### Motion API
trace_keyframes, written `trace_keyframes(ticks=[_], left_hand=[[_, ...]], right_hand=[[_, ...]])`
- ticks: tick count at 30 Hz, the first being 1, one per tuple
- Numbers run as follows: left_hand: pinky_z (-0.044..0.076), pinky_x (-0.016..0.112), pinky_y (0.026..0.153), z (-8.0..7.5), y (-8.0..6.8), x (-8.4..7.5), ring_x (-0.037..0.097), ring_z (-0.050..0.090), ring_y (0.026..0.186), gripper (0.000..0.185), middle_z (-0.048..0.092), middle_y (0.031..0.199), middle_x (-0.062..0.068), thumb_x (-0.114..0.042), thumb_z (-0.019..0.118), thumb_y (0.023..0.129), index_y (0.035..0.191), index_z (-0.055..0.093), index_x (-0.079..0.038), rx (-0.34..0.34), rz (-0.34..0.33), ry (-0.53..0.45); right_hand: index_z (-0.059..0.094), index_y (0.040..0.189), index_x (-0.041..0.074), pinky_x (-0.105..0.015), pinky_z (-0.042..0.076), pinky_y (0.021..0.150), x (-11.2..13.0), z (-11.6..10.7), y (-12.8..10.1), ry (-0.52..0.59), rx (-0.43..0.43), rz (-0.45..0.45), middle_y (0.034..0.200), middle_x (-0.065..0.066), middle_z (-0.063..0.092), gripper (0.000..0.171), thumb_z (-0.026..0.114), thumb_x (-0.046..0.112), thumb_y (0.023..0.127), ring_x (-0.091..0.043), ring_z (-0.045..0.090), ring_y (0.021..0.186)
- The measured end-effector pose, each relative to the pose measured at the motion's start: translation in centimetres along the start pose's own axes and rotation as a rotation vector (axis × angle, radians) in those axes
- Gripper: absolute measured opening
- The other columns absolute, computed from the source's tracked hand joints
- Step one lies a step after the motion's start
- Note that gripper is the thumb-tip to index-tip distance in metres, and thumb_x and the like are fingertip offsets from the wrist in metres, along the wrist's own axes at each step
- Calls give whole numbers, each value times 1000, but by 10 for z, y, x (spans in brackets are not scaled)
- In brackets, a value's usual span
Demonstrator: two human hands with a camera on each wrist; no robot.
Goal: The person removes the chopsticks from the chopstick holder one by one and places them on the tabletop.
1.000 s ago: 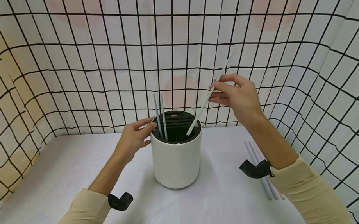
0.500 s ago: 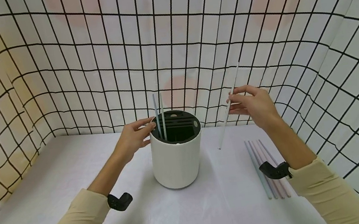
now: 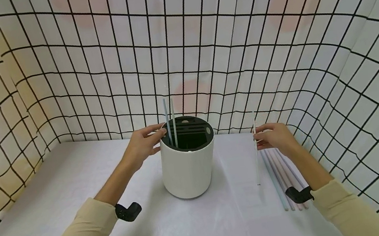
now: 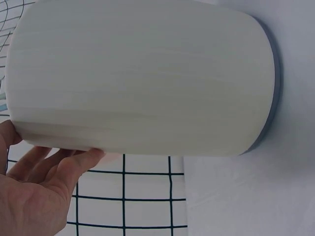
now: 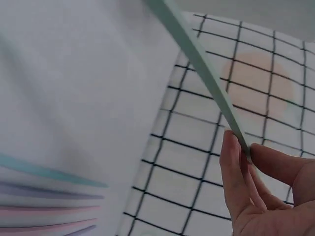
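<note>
Bare cloth (image 3: 235,210) lies open between the white holder (image 3: 188,168) and the straws (image 3: 282,177) — grid walls (image 3: 337,80) crowd the right.

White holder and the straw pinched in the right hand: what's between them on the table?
Only bare white tabletop shows between the holder and the held straw in the head view; spare straws lie beyond it.

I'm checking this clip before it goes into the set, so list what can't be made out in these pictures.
- Left hand: in the left wrist view only part of the palm shows, cut by the frame edge.
- White holder: its inner slots are too dark in the head view; the left wrist view shows only its outer wall.
- Straw pinched by the right hand: its lower tip is too thin to tell whether it touches the table.
- Straws on the table: partly hidden by the right forearm; blurred in the right wrist view.
</note>
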State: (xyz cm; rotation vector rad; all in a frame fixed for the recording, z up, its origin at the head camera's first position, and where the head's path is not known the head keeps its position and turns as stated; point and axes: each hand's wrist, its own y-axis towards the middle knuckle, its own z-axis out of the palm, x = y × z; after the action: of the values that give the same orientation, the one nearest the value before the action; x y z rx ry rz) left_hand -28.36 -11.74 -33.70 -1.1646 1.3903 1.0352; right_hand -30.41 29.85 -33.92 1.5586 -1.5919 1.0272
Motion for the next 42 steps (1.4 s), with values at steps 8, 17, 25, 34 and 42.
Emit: trace_keyframes(ticks=[8, 17, 25, 34, 42], left_hand=[[56, 43, 104, 1, 1, 0, 25, 55, 136, 47, 55, 148, 10, -33, 63, 102, 147, 56, -18, -1, 3, 6], [56, 43, 104, 1, 1, -1, 26, 56, 135, 47, 56, 146, 11, -32, 63, 103, 146, 56, -18, 0, 2, 9], [56, 43, 104, 1, 0, -2, 26, 56, 135, 46, 56, 147, 11, -32, 63, 103, 146, 56, -18, -2, -7, 9], [55, 43, 105, 1, 0, -1, 25, 55, 136, 46, 55, 148, 10, -32, 63, 103, 146, 56, -18, -5, -9, -1], [56, 43, 104, 1, -1, -1, 25, 56, 135, 46, 56, 147, 10, -31, 63, 103, 146, 56, -17, -1, 1, -4]], right_hand=[[52, 137, -10, -30, 66, 73, -47, -2, 5, -8, 21, 87, 105, -18, 72, 46, 67, 9, 98, -18, 74, 79], [53, 133, -14, -30, 66, 64, -79, 2, 8, -50, 55, 179, 91, -13, 73, 45, 67, 5, 95, -13, 70, 67], [56, 126, -15, -30, 64, 61, -94, 5, 7, -92, 56, 183, 87, -12, 72, 38, 66, 4, 95, -15, 68, 66], [59, 123, -16, -31, 64, 59, -100, 7, 3, -112, 51, 180, 84, -14, 71, 36, 67, 4, 94, -16, 67, 63], [60, 120, -18, -32, 65, 60, -101, 7, 1, -123, 61, 193, 78, -11, 70, 35, 67, 3, 92, -16, 67, 61]])
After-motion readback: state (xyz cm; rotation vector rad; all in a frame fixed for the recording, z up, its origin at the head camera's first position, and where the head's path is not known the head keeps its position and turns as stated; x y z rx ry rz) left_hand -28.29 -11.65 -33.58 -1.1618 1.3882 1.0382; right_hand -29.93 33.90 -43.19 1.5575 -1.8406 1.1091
